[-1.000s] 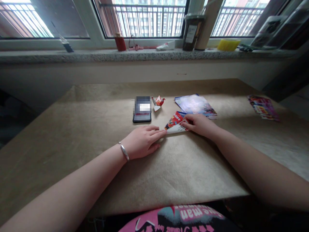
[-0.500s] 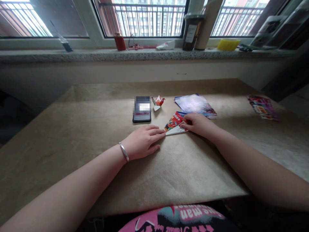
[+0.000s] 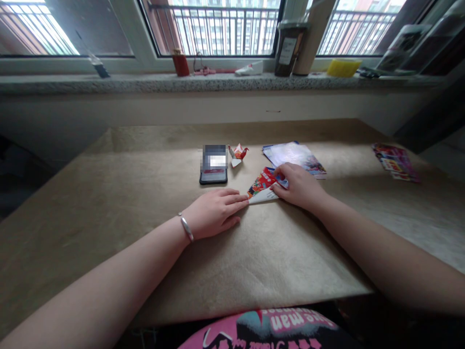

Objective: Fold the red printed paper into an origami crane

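Note:
A small piece of printed paper, folded to a triangle with red, blue and white print, lies flat on the brown table. My left hand, a silver bangle on its wrist, lies flat with fingers stretched out, the fingertips pressing the paper's left corner. My right hand rests on the paper's right part, fingers curled down onto it and pressing its upper edge. A finished folded paper crane stands just beyond, beside a dark phone.
A stack of printed sheets lies behind my right hand, and another printed sheet at the far right. The window sill holds a red cup, a dark jar and a yellow sponge.
My right hand has slid up along the paper, from its lower right edge to its upper edge. My left hand has stayed on the left corner.

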### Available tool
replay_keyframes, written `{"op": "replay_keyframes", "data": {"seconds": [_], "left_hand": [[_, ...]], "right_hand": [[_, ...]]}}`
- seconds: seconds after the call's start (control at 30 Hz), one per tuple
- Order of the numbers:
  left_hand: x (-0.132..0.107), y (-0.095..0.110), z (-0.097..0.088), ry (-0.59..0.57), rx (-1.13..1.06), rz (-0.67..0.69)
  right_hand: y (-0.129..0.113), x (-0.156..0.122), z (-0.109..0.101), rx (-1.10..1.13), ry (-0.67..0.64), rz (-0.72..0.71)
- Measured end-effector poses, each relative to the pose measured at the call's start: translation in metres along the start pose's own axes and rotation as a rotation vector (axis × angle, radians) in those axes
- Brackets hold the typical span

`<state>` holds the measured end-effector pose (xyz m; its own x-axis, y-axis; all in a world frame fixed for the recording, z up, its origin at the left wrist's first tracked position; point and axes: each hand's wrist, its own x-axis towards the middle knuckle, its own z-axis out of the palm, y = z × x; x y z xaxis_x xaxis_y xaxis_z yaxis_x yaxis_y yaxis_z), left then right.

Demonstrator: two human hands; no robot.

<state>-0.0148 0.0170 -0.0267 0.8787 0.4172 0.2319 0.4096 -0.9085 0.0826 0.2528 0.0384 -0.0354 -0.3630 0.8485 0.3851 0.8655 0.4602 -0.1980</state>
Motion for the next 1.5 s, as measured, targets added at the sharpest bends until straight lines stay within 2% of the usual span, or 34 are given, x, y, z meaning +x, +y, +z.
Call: {"op": "replay_keyframes", "data": {"seconds": [0.1,0.2,0.3,0.47,0.7,0.97,1.5], "left_hand": [[0.000,0.000,0.000,-0.009,0.007,-0.001],[0.000,0.000,-0.001,-0.024,0.019,-0.002],[0.001,0.000,-0.001,-0.024,0.025,0.005],[0.003,0.000,-0.002,-0.008,0.036,0.025],[0.004,-0.002,-0.003,0.030,0.026,0.066],[0.005,0.004,-0.006,0.016,0.069,-0.007],[0.006,0.005,-0.002,0.040,0.130,-0.014]], "right_hand": [[-0.011,-0.001,-0.002,-0.087,0.052,-0.094],[-0.025,-0.002,-0.003,-0.043,-0.015,-0.261],[-0.039,-0.001,-0.001,-0.014,-0.057,-0.316],[-0.048,0.002,0.006,-0.013,-0.113,-0.276],[-0.037,0.006,0.014,0.120,-0.126,-0.212],[-0.034,0.008,0.018,0.131,-0.136,-0.180],[-0.036,0.008,0.020,0.095,-0.135,-0.161]]}}
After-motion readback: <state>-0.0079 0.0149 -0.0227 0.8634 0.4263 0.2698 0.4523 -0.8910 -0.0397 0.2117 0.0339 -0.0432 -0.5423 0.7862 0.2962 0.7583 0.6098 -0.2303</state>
